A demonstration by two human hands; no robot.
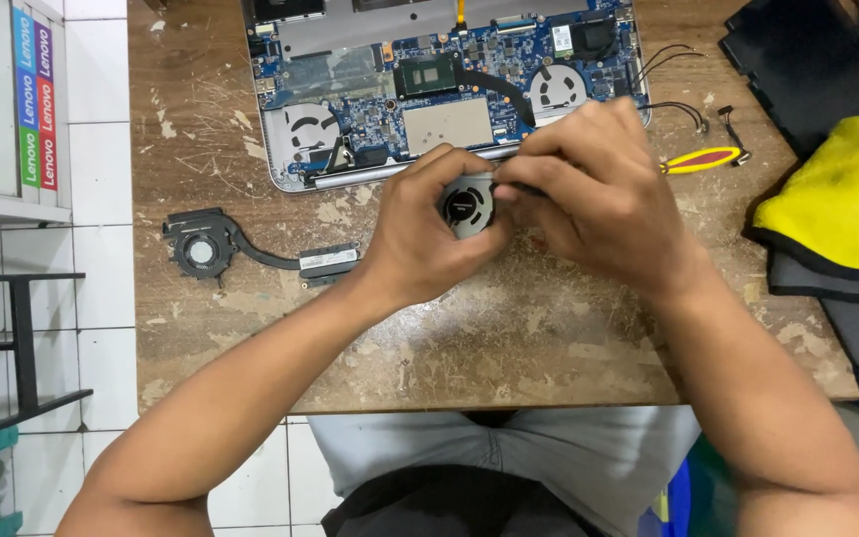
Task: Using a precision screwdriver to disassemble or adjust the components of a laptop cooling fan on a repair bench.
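My left hand (428, 231) grips a small grey cooling fan (467, 206) from its left side, a little above the worn wooden table (509, 343). My right hand (594, 194) pinches the fan's right edge with fingertips closed on it. Just beyond both hands lies an opened laptop (429, 89) with its blue circuit board, two fan bays and a black heat pipe exposed. Part of the fan is hidden under my fingers.
A black fan with heat pipe assembly (251, 249) lies on the table at the left. A yellow and red tool (700, 159) and loose black wires (673, 104) sit right of the laptop. A yellow cloth (842, 194) over dark fabric and a black panel (797, 60) fill the right edge.
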